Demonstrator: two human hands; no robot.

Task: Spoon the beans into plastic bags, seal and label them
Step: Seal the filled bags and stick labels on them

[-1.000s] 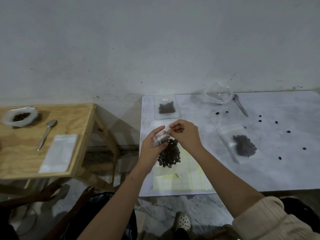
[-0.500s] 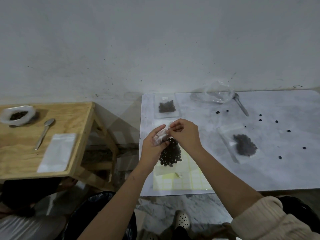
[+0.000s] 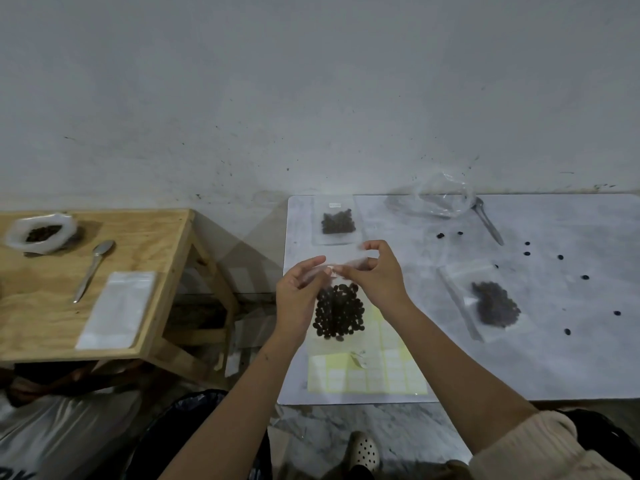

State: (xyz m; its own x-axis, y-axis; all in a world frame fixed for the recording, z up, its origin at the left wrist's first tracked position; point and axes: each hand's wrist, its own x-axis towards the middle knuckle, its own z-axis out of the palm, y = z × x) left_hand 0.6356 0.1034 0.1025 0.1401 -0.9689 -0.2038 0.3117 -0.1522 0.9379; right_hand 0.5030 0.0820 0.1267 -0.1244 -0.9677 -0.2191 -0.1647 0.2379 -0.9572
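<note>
A clear plastic bag of dark beans hangs upright above the left part of the marble table. My left hand pinches its top edge at the left, and my right hand pinches the top at the right. Under the bag lies a yellow label sheet. A labelled bean bag lies flat at the table's far left. Another filled bag lies to the right. A spoon rests beside a crumpled clear bag at the back.
Several loose beans are scattered on the right of the marble table. A wooden table at the left holds a bowl of beans, a second spoon and an empty bag. Another person sits below it.
My hands have spread a little along the bag's top, and my right hand has moved to the right. The bag still hangs over the label sheet.
</note>
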